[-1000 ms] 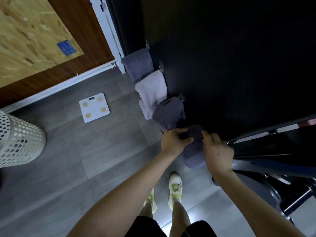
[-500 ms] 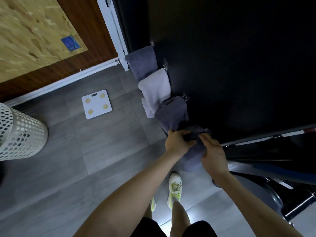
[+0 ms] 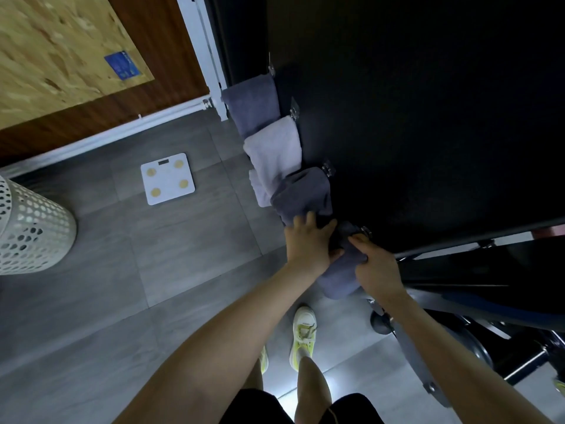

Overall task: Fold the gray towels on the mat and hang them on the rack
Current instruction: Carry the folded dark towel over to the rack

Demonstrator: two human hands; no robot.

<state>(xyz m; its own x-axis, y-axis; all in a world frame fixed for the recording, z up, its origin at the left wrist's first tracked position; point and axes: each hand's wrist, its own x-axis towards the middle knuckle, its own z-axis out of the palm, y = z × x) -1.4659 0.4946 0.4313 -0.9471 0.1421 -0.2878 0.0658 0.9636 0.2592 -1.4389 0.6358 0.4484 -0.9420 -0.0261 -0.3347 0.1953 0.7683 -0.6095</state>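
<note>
I am looking down along a black wall panel [image 3: 428, 117] where the rack's chrome brackets [image 3: 327, 169] are sticking out in a row. Both hands are working on the nearest towel [image 3: 341, 278], a dark gray one that is draping over the near end of the rack, just beside the last bracket, and hanging toward the gray tiled floor [image 3: 183, 255]. The left hand [image 3: 308, 240] is clasping its upper fold, fingers reaching over the top and thumb pressing into the cloth. The right hand [image 3: 377, 267] is gripping the towel's right side, fingers curling round the fabric and the thumb lying up by the bracket. Three more towels are hanging farther along the rack: a second dark gray towel [image 3: 302, 192] touching the left fingertips, then a pale gray towel [image 3: 275, 148], then the farthest dark gray towel [image 3: 253, 104]. A white bathroom scale [image 3: 167, 179] is lying on the floor, well apart from a white perforated basket [image 3: 30, 231] at the left edge. My yellow-laced shoes [image 3: 304, 335] are showing below the towel.
</note>
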